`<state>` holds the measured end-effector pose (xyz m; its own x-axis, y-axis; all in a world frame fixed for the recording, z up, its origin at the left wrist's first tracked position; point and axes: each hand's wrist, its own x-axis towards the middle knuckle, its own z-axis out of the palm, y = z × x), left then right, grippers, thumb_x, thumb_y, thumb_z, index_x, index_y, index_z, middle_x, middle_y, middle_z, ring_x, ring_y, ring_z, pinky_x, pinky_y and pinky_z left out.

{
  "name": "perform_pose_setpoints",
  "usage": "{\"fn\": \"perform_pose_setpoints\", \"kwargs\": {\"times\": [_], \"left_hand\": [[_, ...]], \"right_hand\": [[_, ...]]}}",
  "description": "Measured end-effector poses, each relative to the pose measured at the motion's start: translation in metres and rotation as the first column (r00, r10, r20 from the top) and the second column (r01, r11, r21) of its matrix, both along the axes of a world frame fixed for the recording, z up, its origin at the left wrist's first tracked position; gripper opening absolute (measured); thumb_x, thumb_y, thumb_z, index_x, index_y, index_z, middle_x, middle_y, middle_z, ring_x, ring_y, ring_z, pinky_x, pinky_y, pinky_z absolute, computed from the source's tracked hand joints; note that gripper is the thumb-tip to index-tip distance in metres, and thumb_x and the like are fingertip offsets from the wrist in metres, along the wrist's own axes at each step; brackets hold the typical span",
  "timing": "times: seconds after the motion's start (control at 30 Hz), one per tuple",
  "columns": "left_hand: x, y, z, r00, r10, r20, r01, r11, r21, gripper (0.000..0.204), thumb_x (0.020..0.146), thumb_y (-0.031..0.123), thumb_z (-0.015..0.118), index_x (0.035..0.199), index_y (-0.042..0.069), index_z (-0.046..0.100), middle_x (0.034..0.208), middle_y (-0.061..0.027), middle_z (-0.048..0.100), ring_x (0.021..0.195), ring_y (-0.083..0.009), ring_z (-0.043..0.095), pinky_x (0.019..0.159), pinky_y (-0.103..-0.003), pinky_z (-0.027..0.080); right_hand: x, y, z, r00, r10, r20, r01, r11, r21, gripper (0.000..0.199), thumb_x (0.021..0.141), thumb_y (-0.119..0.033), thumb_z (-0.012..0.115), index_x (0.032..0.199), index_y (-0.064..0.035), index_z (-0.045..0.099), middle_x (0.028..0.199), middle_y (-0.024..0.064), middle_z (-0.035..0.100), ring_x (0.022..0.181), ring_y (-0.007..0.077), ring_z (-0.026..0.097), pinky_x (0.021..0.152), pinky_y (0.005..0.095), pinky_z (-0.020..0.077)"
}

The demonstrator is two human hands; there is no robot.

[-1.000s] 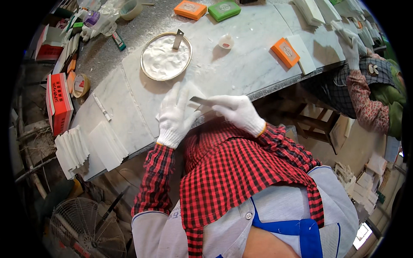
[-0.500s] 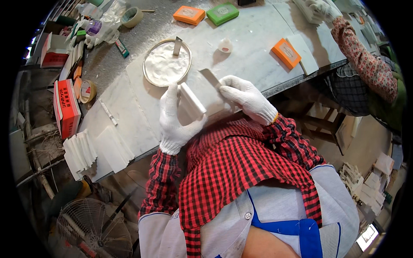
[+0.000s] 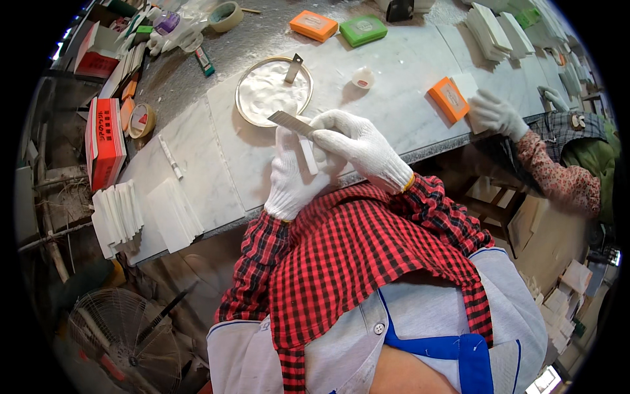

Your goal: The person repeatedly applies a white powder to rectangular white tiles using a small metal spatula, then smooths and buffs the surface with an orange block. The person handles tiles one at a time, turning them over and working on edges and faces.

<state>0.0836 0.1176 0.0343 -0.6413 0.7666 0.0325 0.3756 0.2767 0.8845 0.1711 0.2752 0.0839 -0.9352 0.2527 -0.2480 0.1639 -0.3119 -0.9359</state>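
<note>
My left hand (image 3: 289, 172), in a white knit glove, is closed around a small white slab (image 3: 307, 155) held upright. In my gloved right hand (image 3: 364, 146) a flat metal blade (image 3: 289, 122) is pinched between thumb and fingers. The blade points left and lies across the top of the slab, close to the left fingertips; whether it touches the slab I cannot tell. Just beyond my hands sits a round pan (image 3: 238, 100) of white powder (image 3: 270, 88). A second metal blade (image 3: 293, 68) with a hole stands tilted in it.
A small whitish cup (image 3: 362, 78), orange boxes (image 3: 448, 100) and a green box (image 3: 363, 30) are on the marble table (image 3: 203, 141). White strips (image 3: 118, 213) lie at the near left, by a red box (image 3: 105, 144). At right, a co-worker's gloved hand (image 3: 497, 115) reaches onto the table.
My right hand has brought the blade leftward over the slab, and my hands are now together. The slab has turned. The co-worker's hand has moved from the far stack to beside the orange box.
</note>
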Motion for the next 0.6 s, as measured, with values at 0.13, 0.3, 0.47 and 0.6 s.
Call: {"fn": "perform_pose_setpoints", "kwargs": {"times": [0.13,0.3,0.47,0.6], "left_hand": [[0.003,0.005,-0.016,0.982,0.126,-0.143,-0.109,0.987,0.118,0.083,0.077,0.013,0.079,0.145,0.002,0.034,0.104,-0.0141,0.065,0.092,-0.0263,0.069,0.078,-0.039,0.057],[0.009,0.012,-0.019,0.948,0.254,-0.19,-0.216,0.956,0.198,0.076,0.076,0.016,0.083,0.138,0.001,0.042,0.106,-0.0162,0.064,0.092,-0.0305,0.07,0.077,-0.041,0.058],[0.011,0.011,-0.027,0.942,0.252,-0.221,-0.239,0.967,0.085,0.082,0.075,0.025,0.089,0.14,0.002,0.043,0.115,-0.0205,0.064,0.094,-0.036,0.07,0.076,-0.044,0.058],[0.015,0.012,-0.016,0.965,0.22,-0.142,-0.234,0.968,-0.09,0.068,0.08,0.022,0.079,0.135,0.0,0.045,0.123,-0.0222,0.052,0.114,-0.0395,0.059,0.094,-0.047,0.052]], "right_hand": [[-0.002,0.009,0.0,0.999,0.037,-0.019,-0.034,0.994,0.108,0.025,0.102,-0.017,0.064,0.118,0.0022,0.066,0.079,0.0,0.064,0.069,0.0049,0.057,0.06,0.023,0.0488],[0.0,0.008,0.007,0.997,0.027,-0.078,-0.002,0.954,0.301,0.027,0.1,-0.01,0.064,0.125,-0.0002,0.068,0.083,0.0027,0.068,0.07,0.0054,0.06,0.065,0.0244,0.053],[-0.001,0.003,0.001,0.978,0.044,-0.205,0.058,0.881,0.469,0.028,0.095,-0.001,0.067,0.122,-0.0012,0.072,0.096,0.0092,0.075,0.079,0.0113,0.069,0.074,0.0282,0.0562],[0.009,-0.003,0.003,0.939,0.078,-0.335,0.135,0.812,0.567,0.029,0.089,0.002,0.069,0.117,-0.0029,0.075,0.106,0.0191,0.075,0.094,0.0258,0.076,0.083,0.0324,0.0575]]}}
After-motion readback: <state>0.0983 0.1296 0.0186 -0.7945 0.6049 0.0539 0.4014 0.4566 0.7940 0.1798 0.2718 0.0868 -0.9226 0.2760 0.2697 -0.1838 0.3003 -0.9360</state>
